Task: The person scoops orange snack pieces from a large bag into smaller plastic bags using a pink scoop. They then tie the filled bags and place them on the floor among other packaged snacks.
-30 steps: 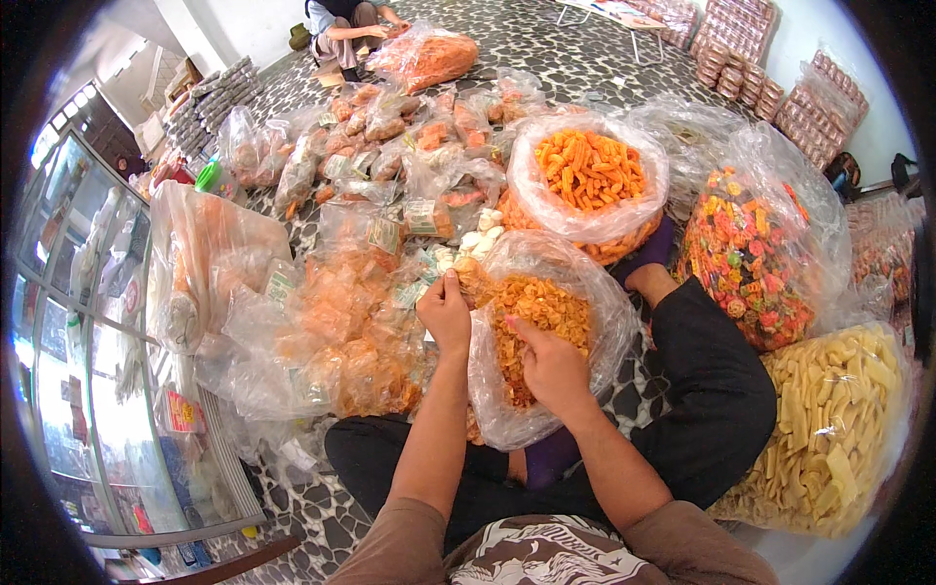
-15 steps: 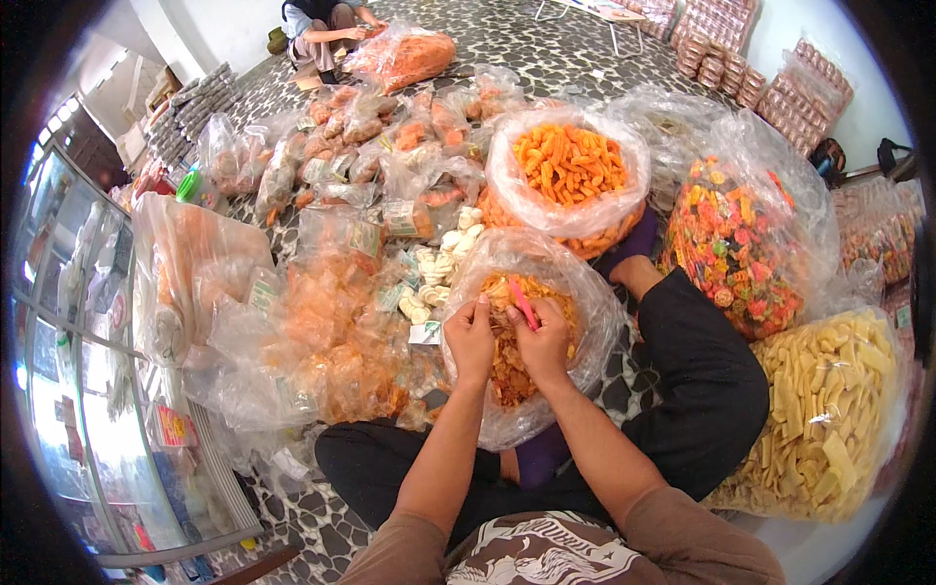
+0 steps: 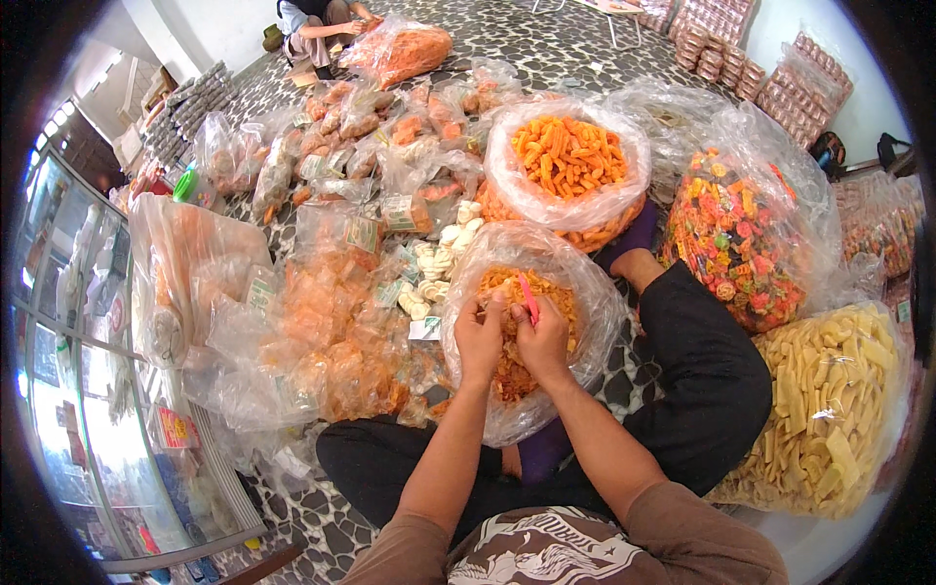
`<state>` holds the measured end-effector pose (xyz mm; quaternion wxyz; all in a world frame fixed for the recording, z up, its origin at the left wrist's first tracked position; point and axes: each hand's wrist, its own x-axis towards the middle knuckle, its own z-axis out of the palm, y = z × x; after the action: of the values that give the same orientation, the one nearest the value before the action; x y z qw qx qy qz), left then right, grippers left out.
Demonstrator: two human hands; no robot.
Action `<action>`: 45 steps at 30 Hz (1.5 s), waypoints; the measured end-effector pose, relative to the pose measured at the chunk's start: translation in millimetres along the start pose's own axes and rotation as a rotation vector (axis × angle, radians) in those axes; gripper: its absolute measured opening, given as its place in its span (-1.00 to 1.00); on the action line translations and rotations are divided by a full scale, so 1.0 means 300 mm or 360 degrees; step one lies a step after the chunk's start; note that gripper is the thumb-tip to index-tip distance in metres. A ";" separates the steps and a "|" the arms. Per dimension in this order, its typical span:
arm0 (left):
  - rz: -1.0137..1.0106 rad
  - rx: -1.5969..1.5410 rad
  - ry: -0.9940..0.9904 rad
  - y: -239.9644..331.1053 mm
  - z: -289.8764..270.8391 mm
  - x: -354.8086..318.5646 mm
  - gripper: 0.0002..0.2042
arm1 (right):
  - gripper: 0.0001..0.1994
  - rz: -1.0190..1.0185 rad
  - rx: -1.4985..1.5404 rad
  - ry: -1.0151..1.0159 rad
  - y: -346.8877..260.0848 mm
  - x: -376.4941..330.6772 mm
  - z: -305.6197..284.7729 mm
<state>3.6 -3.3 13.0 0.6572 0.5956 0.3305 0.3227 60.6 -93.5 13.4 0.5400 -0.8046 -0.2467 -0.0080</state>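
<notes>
Both of my hands meet over an opened clear plastic bag (image 3: 595,302) of orange-brown chips (image 3: 558,292), which stands between my crossed legs. My left hand (image 3: 479,341) is closed in a pinch, its thumb and fingertips beside the right hand's; what they grip is too small to tell. My right hand (image 3: 543,343) is closed around a slim pink object (image 3: 528,296), possibly a handle, which sticks up past the thumb. Just left of the bag lie pale, round crackers (image 3: 430,261) in clear packs.
Behind stands an open bag of orange puffed snacks (image 3: 570,156). To my right are bags of colourful snacks (image 3: 733,234) and yellow strips (image 3: 824,400). Filled packets (image 3: 336,312) cover the left floor, beside a glass display case (image 3: 83,370). A person (image 3: 317,34) sits far back.
My hands have drawn slightly closer together over the bag, and the pink object now stands more upright. The whole view has shifted slightly.
</notes>
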 end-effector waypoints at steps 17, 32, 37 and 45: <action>0.0114 0.0181 -0.0171 -0.023 0.008 -0.001 -0.75 | -0.82 -0.0052 0.0144 0.0079 -0.016 0.040 -0.029; -0.0425 -0.0517 -0.0241 -0.063 -0.003 -0.004 -0.70 | -0.80 0.1151 0.0417 -0.0121 -0.007 0.114 -0.032; -0.0558 -0.0157 -0.0074 -0.047 -0.014 0.053 -0.68 | -0.74 -0.0006 0.0249 0.0150 -0.068 0.006 -0.086; -0.0492 -0.0177 -0.0380 0.078 -0.008 0.056 -0.54 | -0.76 -0.0099 0.0379 0.0229 0.001 -0.001 -0.066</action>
<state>10.6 13.9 35.4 0.7654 0.5345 0.3193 0.1627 65.4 -111.0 21.3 0.6476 -0.7241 -0.2314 -0.0531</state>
